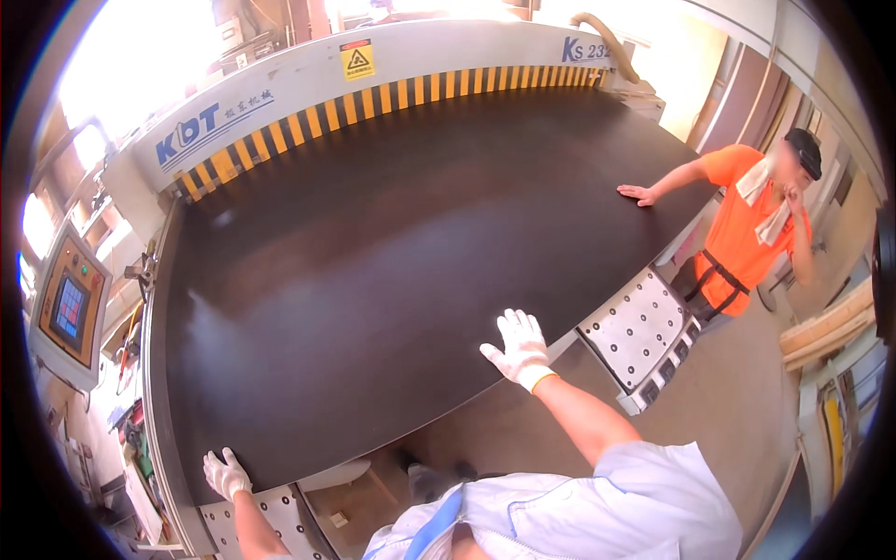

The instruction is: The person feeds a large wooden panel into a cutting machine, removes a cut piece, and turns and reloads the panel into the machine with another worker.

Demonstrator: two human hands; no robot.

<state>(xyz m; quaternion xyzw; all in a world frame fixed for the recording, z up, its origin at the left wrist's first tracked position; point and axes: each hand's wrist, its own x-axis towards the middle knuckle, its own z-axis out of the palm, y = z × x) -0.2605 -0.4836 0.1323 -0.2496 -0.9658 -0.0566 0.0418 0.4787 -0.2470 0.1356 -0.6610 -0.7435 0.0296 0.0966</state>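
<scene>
A large dark brown panel lies flat on the bed of a panel saw, reaching under its long grey beam with a yellow and black striped curtain. My left hand, in a white glove, rests on the near left corner of the panel with its fingers stretched. Farther right, my right hand, gloved too, lies on the panel close to its near edge with fingers spread. Neither hand grips anything.
At the right a co-worker in orange rests one bare hand on the panel. Perforated support tables jut out from the near side. A control screen stands at the left. Stacked boards are at the far right.
</scene>
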